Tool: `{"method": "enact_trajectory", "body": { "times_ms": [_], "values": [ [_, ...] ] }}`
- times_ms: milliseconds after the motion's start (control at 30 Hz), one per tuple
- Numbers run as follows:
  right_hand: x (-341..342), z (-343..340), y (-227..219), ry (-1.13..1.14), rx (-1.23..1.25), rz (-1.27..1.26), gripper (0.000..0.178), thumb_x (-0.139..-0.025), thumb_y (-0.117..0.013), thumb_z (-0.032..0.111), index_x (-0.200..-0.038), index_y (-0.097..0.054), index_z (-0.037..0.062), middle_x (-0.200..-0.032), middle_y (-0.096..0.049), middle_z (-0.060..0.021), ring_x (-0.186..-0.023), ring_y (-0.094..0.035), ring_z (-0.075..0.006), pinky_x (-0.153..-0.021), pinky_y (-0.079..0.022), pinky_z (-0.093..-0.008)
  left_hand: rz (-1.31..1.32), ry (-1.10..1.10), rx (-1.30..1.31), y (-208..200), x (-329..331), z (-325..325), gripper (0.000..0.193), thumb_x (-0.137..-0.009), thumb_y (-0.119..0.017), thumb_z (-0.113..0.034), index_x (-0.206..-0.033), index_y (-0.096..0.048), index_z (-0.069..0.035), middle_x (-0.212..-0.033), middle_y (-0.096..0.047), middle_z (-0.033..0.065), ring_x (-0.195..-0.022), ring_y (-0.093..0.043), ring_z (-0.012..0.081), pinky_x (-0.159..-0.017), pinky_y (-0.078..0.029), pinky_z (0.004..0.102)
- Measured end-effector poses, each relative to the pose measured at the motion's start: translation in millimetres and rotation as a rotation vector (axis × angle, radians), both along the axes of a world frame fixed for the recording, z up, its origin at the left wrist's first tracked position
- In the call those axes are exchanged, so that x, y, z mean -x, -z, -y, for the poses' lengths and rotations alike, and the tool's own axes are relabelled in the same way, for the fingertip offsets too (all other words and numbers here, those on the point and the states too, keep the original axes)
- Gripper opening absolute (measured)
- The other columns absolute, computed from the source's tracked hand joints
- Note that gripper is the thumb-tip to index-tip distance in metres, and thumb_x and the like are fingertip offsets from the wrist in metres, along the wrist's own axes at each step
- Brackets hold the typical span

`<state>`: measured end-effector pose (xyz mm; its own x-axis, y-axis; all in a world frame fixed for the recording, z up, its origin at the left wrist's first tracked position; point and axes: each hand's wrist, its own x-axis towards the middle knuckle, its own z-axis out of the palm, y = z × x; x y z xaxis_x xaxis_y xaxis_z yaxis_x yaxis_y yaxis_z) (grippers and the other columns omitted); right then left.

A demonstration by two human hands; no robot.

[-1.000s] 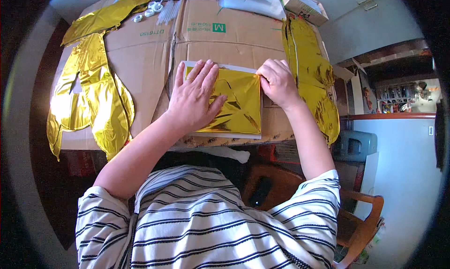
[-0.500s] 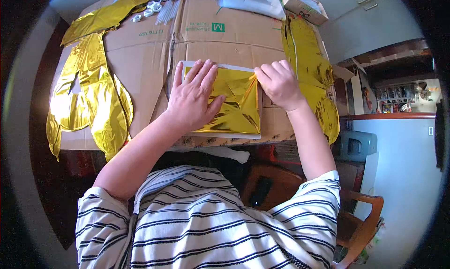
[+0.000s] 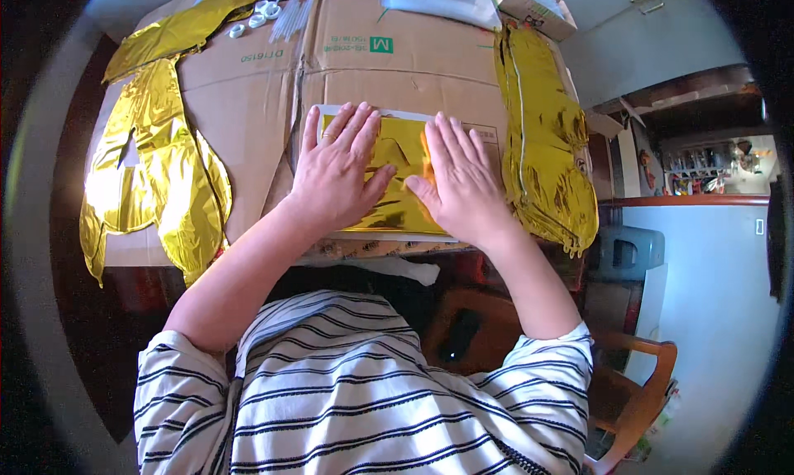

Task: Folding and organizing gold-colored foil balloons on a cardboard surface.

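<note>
A shiny gold foil sheet (image 3: 399, 165), folded to a rectangle, lies over a white card or board (image 3: 331, 109) whose edge shows along the far side. My left hand (image 3: 335, 169) rests flat on its left part, fingers stretched away from me. Flat on its right part lies my right hand (image 3: 461, 173), fingers extended and slightly apart. Both palms press the foil, and neither hand grips anything. The foil's left and right edges are partly hidden beneath the hands. Some creases show between them.
Flattened cardboard (image 3: 389, 82) covers the table. Gold foil balloons (image 3: 165, 169) lie at left, with another gold foil piece (image 3: 542, 136) at right. White rolls (image 3: 263, 13) and clear straws (image 3: 291, 20) sit at the back, a carton (image 3: 533, 7) back right. A wooden chair (image 3: 653, 392) stands right.
My right hand has let go of the foil's far right corner, opened, and come left and nearer to lie flat on the foil. My left hand stays in place.
</note>
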<state>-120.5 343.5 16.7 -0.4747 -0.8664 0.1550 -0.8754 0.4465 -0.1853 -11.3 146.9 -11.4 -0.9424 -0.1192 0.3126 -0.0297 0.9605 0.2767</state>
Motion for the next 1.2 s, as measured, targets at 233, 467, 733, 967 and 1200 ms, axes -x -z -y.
{"method": "enact_trajectory", "body": {
  "times_ms": [233, 467, 733, 967, 1200],
  "values": [
    [1.7, -8.6, 18.9, 0.086, -0.089, -0.052, 0.085, -0.101, -0.048, 0.053, -0.154, -0.024, -0.009, -0.161, -0.023, -0.0318, -0.151, -0.022, -0.0435, -0.123, -0.01, -0.0561, 0.019, 0.019, -0.035, 0.1, -1.8, 1.4, 0.071, -0.098, -0.053, -0.043, -0.151, -0.038, 0.0, -0.157, -0.041, 0.0187, -0.149, -0.032, 0.0337, -0.123, -0.005, 0.0584],
    [4.3, -20.1, 23.8, 0.145, 0.132, -0.122, 0.067, -0.1, -0.055, 0.043, -0.145, -0.042, -0.0054, -0.151, -0.038, -0.0299, -0.142, -0.035, -0.0435, -0.119, -0.022, -0.0555, 0.022, 0.036, -0.022, -0.6, -0.8, 1.1, 0.07, -0.098, -0.051, -0.045, -0.152, -0.038, -0.002, -0.157, -0.04, 0.0191, -0.15, -0.03, 0.0347, -0.123, -0.004, 0.0587],
    [71.1, -22.9, -9.8, 0.235, 0.433, 0.378, 0.014, -0.093, -0.068, 0.01, -0.099, -0.073, -0.0019, -0.09, -0.072, -0.0097, -0.076, -0.065, -0.0191, -0.072, -0.052, -0.0314, 0.026, 0.022, 0.001, 0.1, -0.3, -0.2, 0.07, -0.098, -0.052, -0.045, -0.152, -0.038, -0.003, -0.157, -0.04, 0.0186, -0.149, -0.031, 0.0351, -0.123, -0.005, 0.0596],
    [112.3, 10.9, -24.4, 0.317, -0.012, 0.886, 0.014, -0.092, -0.07, 0.011, -0.1, -0.073, -0.0007, -0.09, -0.072, -0.0035, -0.081, -0.064, -0.0088, -0.078, -0.051, -0.0245, 0.036, 0.015, 0.015, 1.0, -0.3, 0.0, 0.071, -0.098, -0.053, -0.045, -0.152, -0.037, -0.003, -0.157, -0.04, 0.0184, -0.149, -0.031, 0.0348, -0.123, -0.005, 0.0594],
    [127.5, 14.7, -13.7, 0.142, -0.005, 0.978, 0.015, -0.086, -0.073, 0.005, -0.1, -0.074, 0.0013, -0.09, -0.074, -0.0028, -0.082, -0.065, -0.0095, -0.078, -0.053, -0.0265, 0.041, 0.018, -0.008, -0.3, -1.3, -0.2, 0.07, -0.099, -0.051, -0.045, -0.153, -0.037, -0.003, -0.157, -0.04, 0.0184, -0.15, -0.03, 0.0346, -0.123, -0.004, 0.0586]
  ]
}}
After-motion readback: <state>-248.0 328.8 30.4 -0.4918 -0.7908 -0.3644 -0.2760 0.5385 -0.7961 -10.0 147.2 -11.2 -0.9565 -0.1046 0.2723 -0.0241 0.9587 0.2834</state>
